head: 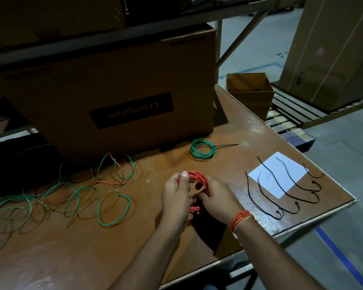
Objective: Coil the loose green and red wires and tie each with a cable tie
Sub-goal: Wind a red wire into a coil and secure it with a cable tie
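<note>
Both hands, left [176, 197] and right [215, 200], have fingers clamped on the red wire coil [198, 178], held above the desk [92, 248], nearer than the tied green coil [202, 148]; 5 cable ties [289, 181] lie right of it.

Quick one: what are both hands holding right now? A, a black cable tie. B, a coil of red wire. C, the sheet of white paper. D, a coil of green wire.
B: the left hand and right hand both grip the red wire coil, while the green coil lies apart on the table.
</note>
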Tool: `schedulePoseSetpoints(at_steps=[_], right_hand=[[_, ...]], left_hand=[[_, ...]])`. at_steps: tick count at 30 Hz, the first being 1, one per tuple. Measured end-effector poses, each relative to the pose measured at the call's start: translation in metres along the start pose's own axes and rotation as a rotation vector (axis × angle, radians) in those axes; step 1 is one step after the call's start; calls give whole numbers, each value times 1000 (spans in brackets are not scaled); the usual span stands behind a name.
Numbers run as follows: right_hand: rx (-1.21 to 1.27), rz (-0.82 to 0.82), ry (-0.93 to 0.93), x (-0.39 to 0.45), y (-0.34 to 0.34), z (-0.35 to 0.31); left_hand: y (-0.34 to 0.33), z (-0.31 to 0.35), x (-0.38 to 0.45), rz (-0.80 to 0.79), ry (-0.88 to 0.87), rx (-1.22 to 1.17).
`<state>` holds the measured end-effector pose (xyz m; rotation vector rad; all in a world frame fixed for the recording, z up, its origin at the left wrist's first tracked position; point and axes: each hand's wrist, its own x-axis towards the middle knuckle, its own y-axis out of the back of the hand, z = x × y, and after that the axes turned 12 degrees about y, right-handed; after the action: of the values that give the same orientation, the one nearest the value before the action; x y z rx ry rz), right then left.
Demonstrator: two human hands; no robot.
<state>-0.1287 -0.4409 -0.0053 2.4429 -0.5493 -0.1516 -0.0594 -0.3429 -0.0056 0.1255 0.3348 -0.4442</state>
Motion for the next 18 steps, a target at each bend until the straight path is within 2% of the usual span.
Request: schedulePoseSetpoints(at_steps=[3,7,10,15,18], right_hand=[[331,-45,-107,-2,1,6],[580,-131,-207,-4,8,7],[1001,-163,-270,-6,13,3],[1186,-33,-300,-9,8,4],[1237,-11,-261,-11,11,3]], left_hand=[[2,-2,5,60,-39,57],[1,1,5,107,-75,126],[1,5,6,103,-102,143],[1,14,10,86,-112,108],[-1,18,9,83,-66,32]])
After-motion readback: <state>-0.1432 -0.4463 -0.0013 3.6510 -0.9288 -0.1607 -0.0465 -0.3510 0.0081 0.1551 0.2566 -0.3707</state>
